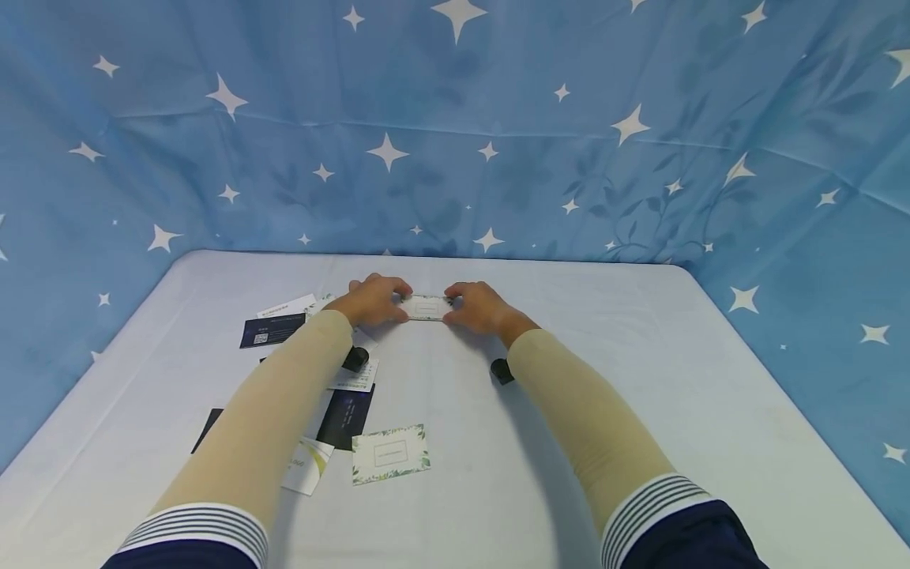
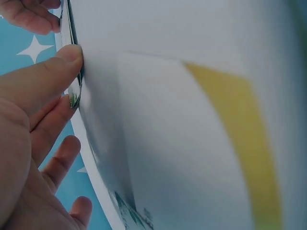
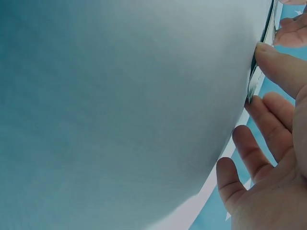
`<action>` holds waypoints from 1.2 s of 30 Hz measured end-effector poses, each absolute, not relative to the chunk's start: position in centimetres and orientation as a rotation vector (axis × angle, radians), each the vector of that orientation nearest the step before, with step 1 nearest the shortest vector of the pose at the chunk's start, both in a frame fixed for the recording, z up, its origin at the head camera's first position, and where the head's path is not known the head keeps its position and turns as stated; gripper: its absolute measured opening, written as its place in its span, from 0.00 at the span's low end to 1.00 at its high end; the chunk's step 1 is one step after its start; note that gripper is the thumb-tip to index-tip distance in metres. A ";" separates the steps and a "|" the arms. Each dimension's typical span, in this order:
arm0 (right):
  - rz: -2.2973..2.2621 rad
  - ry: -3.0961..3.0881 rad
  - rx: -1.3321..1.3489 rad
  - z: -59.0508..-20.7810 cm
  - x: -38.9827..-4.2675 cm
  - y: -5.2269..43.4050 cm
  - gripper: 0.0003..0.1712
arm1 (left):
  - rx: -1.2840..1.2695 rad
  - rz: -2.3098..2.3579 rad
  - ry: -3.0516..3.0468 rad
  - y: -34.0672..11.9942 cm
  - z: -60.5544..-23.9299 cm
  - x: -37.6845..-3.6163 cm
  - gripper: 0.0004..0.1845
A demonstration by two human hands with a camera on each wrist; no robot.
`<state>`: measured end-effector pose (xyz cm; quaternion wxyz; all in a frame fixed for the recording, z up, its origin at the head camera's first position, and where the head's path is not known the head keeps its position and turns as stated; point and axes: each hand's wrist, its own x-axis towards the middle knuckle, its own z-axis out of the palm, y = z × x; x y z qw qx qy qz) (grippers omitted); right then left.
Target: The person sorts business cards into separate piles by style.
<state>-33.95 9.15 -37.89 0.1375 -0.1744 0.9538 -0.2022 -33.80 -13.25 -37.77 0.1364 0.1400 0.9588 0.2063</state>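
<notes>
A white card with a green leaf border (image 1: 426, 307) is held between both hands near the far side of the table. My left hand (image 1: 377, 300) pinches its left end, thumb at the near edge and fingers at the far edge. At the right end, my right hand (image 1: 479, 307) pinches it the same way. Seen edge-on in the left wrist view, the held card (image 2: 75, 91) shows layered white and dark edges, with thumb and forefinger on opposite sides. The right wrist view also shows the card's edge (image 3: 253, 81), with the other fingers spread below.
Another leaf-bordered card (image 1: 391, 454) lies on the white table (image 1: 483, 506). Dark cards (image 1: 347, 416) and white cards (image 1: 355, 376) are scattered on the left, partly hidden by the left arm. A white card with a yellow curve (image 1: 308, 466) lies nearer. A blue starred curtain (image 1: 455, 158) hangs behind.
</notes>
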 end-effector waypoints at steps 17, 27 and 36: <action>-0.730 2.705 -0.644 -36.9 -31.0 9.4 0.40 | 0.447 0.527 2.839 -15.2 -35.8 -29.2 0.32; -0.800 2.590 -0.870 -36.7 -24.3 9.7 0.42 | 0.624 0.587 2.844 -16.5 -35.8 -21.0 0.37; -0.613 2.496 -0.999 -36.7 -19.1 9.6 0.45 | 0.739 0.682 2.819 -16.3 -35.8 -14.3 0.39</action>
